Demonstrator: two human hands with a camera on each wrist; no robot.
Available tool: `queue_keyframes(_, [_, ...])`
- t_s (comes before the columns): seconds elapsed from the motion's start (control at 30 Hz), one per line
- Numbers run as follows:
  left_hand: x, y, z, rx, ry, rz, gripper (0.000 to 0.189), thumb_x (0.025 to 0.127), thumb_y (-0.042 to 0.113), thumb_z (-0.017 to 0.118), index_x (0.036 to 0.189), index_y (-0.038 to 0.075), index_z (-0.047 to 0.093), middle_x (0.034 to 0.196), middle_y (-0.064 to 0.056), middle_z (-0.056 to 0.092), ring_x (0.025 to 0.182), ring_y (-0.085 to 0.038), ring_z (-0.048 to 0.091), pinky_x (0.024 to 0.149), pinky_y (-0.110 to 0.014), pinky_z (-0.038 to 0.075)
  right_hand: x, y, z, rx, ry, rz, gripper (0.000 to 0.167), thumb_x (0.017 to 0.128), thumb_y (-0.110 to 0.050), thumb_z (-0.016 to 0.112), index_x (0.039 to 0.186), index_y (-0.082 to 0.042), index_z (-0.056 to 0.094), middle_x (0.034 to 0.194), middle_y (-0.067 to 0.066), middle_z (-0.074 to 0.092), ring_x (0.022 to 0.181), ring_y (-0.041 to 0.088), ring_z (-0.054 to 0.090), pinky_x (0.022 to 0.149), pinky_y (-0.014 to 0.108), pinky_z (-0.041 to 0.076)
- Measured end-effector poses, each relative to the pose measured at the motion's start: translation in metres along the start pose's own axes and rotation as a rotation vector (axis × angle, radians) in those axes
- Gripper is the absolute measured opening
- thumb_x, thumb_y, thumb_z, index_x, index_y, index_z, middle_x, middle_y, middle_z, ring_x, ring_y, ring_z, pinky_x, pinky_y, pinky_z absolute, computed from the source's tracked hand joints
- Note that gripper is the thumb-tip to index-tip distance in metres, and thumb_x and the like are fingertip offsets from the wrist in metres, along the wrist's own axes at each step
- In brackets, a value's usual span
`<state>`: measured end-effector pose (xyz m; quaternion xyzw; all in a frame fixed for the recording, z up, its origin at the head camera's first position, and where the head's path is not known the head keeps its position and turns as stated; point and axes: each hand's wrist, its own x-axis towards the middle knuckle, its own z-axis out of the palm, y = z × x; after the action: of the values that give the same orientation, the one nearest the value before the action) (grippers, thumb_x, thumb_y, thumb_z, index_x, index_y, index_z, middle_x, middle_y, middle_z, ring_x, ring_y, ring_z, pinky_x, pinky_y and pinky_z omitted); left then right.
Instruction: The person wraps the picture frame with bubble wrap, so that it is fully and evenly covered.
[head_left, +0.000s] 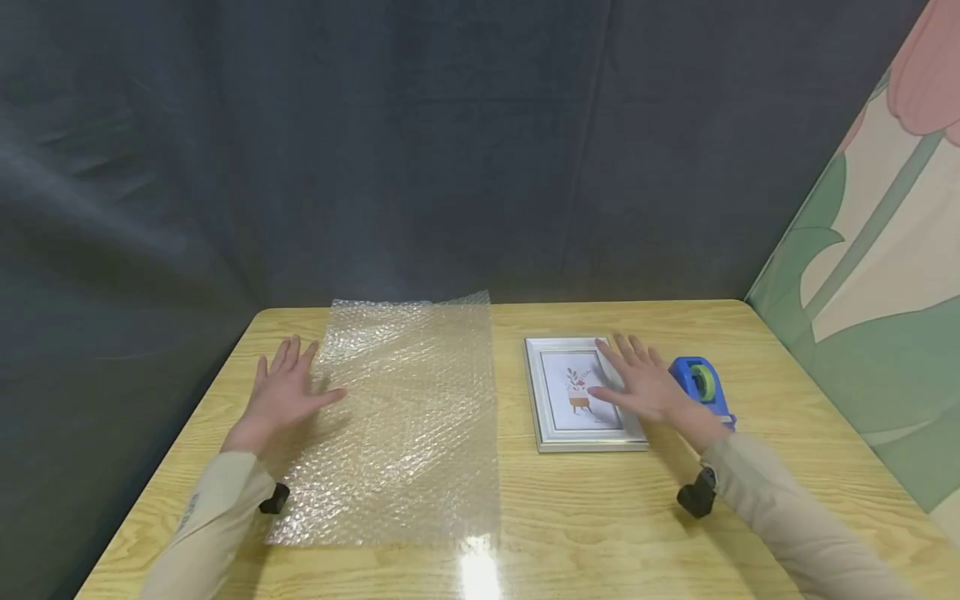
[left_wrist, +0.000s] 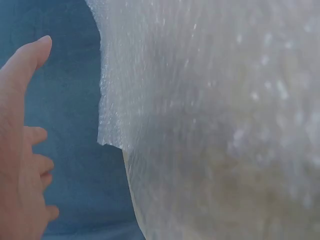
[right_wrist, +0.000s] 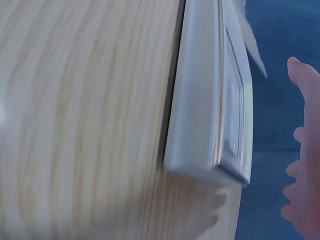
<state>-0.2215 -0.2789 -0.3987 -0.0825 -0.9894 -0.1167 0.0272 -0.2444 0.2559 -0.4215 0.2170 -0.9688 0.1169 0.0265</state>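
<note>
A sheet of clear bubble wrap point(head_left: 405, 417) lies flat over the left half of the table. My left hand point(head_left: 283, 392), fingers spread and holding nothing, hovers over its left edge; in the left wrist view the bubble wrap point(left_wrist: 210, 100) fills most of the picture beside the hand point(left_wrist: 22, 150). Right of the sheet lies a silver-white picture frame point(head_left: 534, 400) with a potted-plant print point(head_left: 577, 387) facing up. Over the frame's right side is my right hand point(head_left: 645, 385), its fingers spread. The right wrist view has the picture frame point(right_wrist: 195, 100) below and apart from that hand point(right_wrist: 305, 150).
A blue tape dispenser point(head_left: 686, 367) with a greenish roll stands right of the picture frame, partly behind my right wrist. The light wood table point(head_left: 600, 533) ends at a dark curtain point(head_left: 480, 150) at the back. A flower-patterned wall point(head_left: 885, 292) rises on the right.
</note>
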Motion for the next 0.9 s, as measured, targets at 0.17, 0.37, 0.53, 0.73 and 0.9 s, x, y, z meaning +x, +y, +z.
queue_keyframes(0.17, [-0.007,-0.006,-0.002,-0.042,0.043,0.017,0.101,0.078,0.063,0.053,0.145,0.001,0.009,0.148,-0.027,-0.002,0.135,-0.041,-0.003,0.105,-0.061,-0.002,0.005,-0.015,0.001,0.077,0.008,-0.049,0.08,0.086,-0.053,0.05,0.145,-0.009,0.02,0.147,0.026,0.011,0.132,0.047,0.01,0.105,0.061,0.01])
queue_keyframes(0.37, [-0.017,-0.014,-0.006,-0.096,0.013,-0.012,0.101,0.079,0.063,0.052,0.144,0.0,0.008,0.147,-0.029,-0.003,0.133,-0.046,-0.003,0.103,-0.064,0.004,0.011,-0.036,0.004,0.161,0.004,-0.097,0.081,0.084,-0.051,0.054,0.145,-0.01,0.02,0.148,0.023,0.012,0.133,0.045,0.012,0.105,0.059,0.013])
queue_keyframes(0.53, [-0.025,-0.019,-0.009,-0.188,-0.05,-0.069,0.1,0.08,0.062,0.052,0.145,0.003,0.004,0.147,-0.028,-0.003,0.13,-0.052,0.002,0.098,-0.069,0.01,0.016,-0.054,0.01,0.225,0.0,-0.111,0.084,0.084,-0.051,0.055,0.146,-0.009,0.016,0.15,0.019,0.011,0.135,0.038,0.013,0.107,0.056,0.015])
queue_keyframes(0.73, [-0.033,-0.023,-0.007,-0.283,-0.11,-0.1,0.098,0.082,0.058,0.054,0.145,0.004,0.001,0.146,-0.03,0.002,0.126,-0.055,0.011,0.095,-0.07,0.016,0.023,-0.083,0.015,0.381,0.001,-0.124,0.086,0.085,-0.042,0.059,0.145,-0.004,0.012,0.15,0.018,0.013,0.136,0.033,0.014,0.108,0.051,0.019])
queue_keyframes(0.9, [-0.038,-0.029,0.0,-0.375,-0.184,-0.14,0.098,0.083,0.056,0.053,0.144,-0.001,0.001,0.145,-0.032,0.006,0.127,-0.053,0.013,0.097,-0.067,0.019,0.028,-0.103,0.023,0.516,-0.021,-0.144,0.086,0.085,-0.031,0.062,0.145,-0.004,0.008,0.15,0.017,0.011,0.136,0.032,0.014,0.109,0.049,0.016])
